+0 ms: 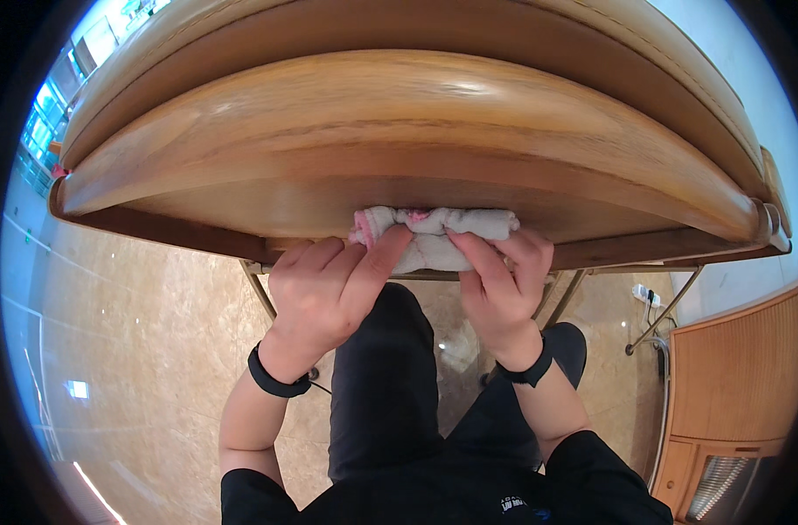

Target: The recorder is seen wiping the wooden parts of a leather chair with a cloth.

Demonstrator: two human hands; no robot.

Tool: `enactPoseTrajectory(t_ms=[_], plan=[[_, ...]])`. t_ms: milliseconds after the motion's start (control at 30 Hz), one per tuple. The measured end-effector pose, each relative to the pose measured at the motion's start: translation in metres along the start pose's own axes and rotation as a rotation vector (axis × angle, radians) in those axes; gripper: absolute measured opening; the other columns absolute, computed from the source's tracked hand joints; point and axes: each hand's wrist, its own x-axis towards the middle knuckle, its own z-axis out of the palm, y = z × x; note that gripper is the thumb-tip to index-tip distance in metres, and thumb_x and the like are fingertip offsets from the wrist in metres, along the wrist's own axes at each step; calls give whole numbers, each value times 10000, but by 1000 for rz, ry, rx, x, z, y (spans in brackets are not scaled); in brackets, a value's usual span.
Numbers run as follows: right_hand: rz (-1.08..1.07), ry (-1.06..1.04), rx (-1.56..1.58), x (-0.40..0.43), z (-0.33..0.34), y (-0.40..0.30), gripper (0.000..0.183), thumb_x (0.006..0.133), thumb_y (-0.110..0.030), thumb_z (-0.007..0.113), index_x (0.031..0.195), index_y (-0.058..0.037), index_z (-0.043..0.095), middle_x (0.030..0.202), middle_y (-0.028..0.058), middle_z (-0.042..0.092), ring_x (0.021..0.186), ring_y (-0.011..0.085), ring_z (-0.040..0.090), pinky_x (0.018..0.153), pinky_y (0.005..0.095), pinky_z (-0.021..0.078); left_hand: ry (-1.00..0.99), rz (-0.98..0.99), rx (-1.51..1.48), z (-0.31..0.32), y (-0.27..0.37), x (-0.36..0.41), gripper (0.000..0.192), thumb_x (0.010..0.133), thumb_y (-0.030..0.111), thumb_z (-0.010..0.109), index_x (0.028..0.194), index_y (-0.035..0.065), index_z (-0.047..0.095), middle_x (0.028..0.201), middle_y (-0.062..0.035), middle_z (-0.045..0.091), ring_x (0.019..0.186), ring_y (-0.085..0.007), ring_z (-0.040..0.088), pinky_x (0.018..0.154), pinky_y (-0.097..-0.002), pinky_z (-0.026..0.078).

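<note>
A white and pink cloth [431, 223], bunched into a roll, lies against the recessed back of a curved wooden furniture panel [399, 125] before me. My left hand [333, 282] grips the cloth's left part, its thumb pressed on the lower middle. At the right part, my right hand [507, 285] pinches the cloth between thumb and fingers. The fingertips of both hands are partly hidden behind the cloth and the panel's lower edge. Each wrist wears a black band.
Tan stitched upholstery [399, 20] lies beyond the wooden panel. Thin metal legs [566, 298] stand below it. A white power strip [645, 295] with cables is on the tiled floor [176, 341] at right, near a wooden cabinet [733, 380]. My knees are under the panel's edge.
</note>
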Motion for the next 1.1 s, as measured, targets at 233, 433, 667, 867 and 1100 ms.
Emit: enactPoseTrajectory(t_ms=[233, 433, 667, 867, 1100], plan=[[-107, 65, 74, 41, -3, -27, 380, 684, 59, 781, 981, -179, 767, 1057, 18, 451, 953, 213, 509, 794, 301, 440, 160, 31, 96, -32, -17, 8, 486, 590, 104, 687, 1072, 92, 747, 605, 44, 432, 508, -124, 402, 464, -244, 338], [-120, 86, 43, 35, 19, -30, 429, 675, 93, 753, 1014, -170, 763, 1089, 36, 481, 998, 234, 516, 814, 307, 451, 212, 33, 62, -20, -40, -9, 467, 605, 126, 668, 1065, 98, 746, 588, 37, 430, 498, -127, 432, 453, -254, 341], [-94, -54, 14, 24, 30, -45, 408, 696, 107, 729, 1008, -153, 770, 1086, 41, 484, 987, 240, 516, 805, 314, 452, 177, 70, 70, -17, -55, -30, 436, 632, 132, 673, 1061, 110, 745, 592, 43, 437, 495, -122, 442, 444, -248, 343], [-121, -25, 31, 52, 39, -72, 433, 696, 108, 728, 1050, -139, 767, 1066, 47, 475, 962, 239, 502, 804, 307, 440, 226, -6, 98, -44, -74, -30, 464, 623, 135, 687, 1084, 111, 740, 600, 45, 428, 520, -125, 444, 449, -253, 349], [-53, -85, 93, 33, 69, -81, 485, 676, 144, 708, 1074, -128, 763, 1087, 56, 501, 982, 238, 499, 843, 321, 440, 214, -13, 69, -34, -92, -58, 469, 592, 147, 676, 1054, 114, 747, 592, 37, 409, 499, -125, 436, 445, -259, 347]])
